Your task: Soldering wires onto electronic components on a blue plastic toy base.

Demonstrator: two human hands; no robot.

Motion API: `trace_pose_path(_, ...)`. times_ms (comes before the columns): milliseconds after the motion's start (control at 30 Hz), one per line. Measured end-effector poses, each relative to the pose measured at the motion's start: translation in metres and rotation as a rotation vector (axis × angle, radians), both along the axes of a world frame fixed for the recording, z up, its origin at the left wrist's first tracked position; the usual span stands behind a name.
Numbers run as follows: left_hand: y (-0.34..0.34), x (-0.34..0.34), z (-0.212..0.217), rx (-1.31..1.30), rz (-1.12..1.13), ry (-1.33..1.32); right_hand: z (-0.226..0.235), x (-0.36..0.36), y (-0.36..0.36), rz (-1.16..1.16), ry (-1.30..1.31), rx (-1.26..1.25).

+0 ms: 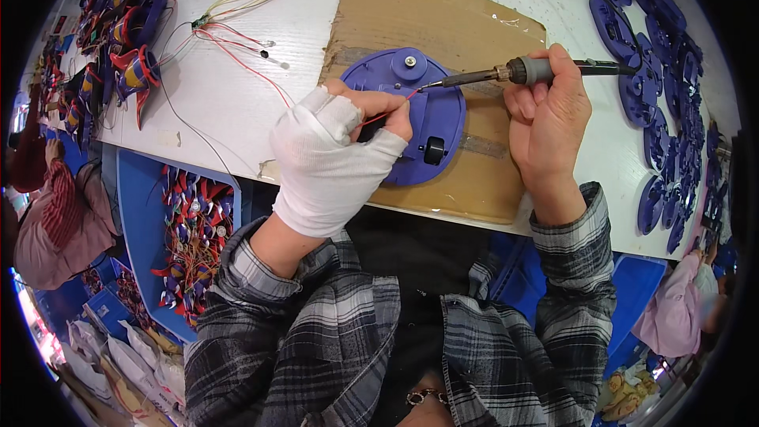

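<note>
A purple plastic base [443, 115] with a small black wheel [434, 151] lies on a sheet of brown cardboard [395, 12]. My left hand [340, 142], in a white fingerless glove, is over the base's left side and pinches a thin red wire [412, 95] between thumb and forefinger. My bare right hand [551, 111] grips a soldering iron [530, 70] like a pen. Its tip points left and meets the base close to the wire's end; whether it touches the wire, I cannot tell. Part of the base is hidden under my left hand.
Several purple bases [644, 91] line the table's right side. Red, blue and yellow parts [134, 71] crowd the left, near a small circuit board [199, 24] with loose wires. A blue bin [142, 213] below holds similar parts. The iron's black cord [613, 1] runs up right. Other people sit on both sides.
</note>
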State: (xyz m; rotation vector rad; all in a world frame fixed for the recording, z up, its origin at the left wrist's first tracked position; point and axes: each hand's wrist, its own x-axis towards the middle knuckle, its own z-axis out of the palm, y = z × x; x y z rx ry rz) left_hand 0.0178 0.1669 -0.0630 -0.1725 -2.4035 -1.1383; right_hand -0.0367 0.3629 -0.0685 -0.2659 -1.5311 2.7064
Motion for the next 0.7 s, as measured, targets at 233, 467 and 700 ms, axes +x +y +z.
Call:
trace_pose_path(233,-0.0005,-0.0012,0.0021,-0.042,-0.004,0.007,0.0046,0.0,-0.006,-0.041,-0.044,0.027)
trace_pose_path(467,-0.0001,-0.0016,0.0047,-0.029,-0.011,-0.02,0.0037,-0.0008,-0.0074,-0.04,-0.035,0.038)
trace_pose_path(700,0.0,-0.0023,0.0042,-0.035,-0.014,-0.034,0.0052,-0.0017,-0.007,-0.06,-0.038,0.021)
